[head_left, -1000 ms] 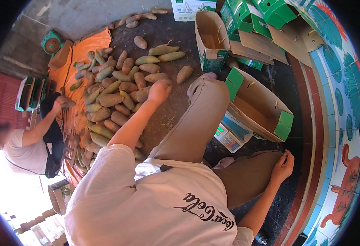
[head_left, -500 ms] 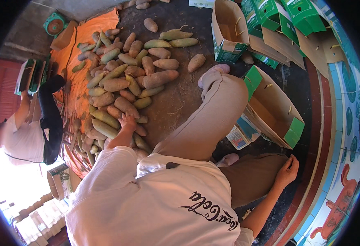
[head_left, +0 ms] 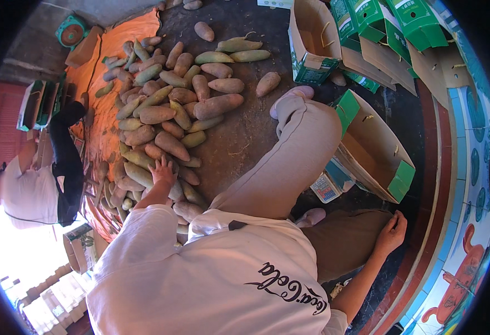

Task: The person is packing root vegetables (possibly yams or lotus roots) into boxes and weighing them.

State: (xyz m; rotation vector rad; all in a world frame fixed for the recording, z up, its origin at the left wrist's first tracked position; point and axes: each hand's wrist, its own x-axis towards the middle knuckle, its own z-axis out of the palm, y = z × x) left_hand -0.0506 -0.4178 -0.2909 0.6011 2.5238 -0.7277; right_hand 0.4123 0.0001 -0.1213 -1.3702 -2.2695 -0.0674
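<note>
A heap of long, blunt-ended root-like produce [head_left: 157,115], some green and some reddish brown, covers the floor and an orange sheet ahead and to the left. My left hand [head_left: 164,172] rests on the near part of this heap, its fingers spread over the pieces and none lifted. Just beyond the fingertips lies a brown piece [head_left: 171,145]. Far to the right, my right hand [head_left: 391,233] lies on my bent right knee, its fingers loosely bent and apart, with nothing seen in it.
An open carton [head_left: 376,148] with green flaps stands right of my left leg, beside a small scale [head_left: 325,188] with a keypad. Another open carton [head_left: 314,36] and green boxes [head_left: 418,22] stand beyond. At left, another person [head_left: 30,187] reaches toward boxes [head_left: 33,106].
My left hand has shifted slightly left and nearer to me across the heap, its fingers more spread. My right hand stays on the knee. The other person's arm has moved slightly.
</note>
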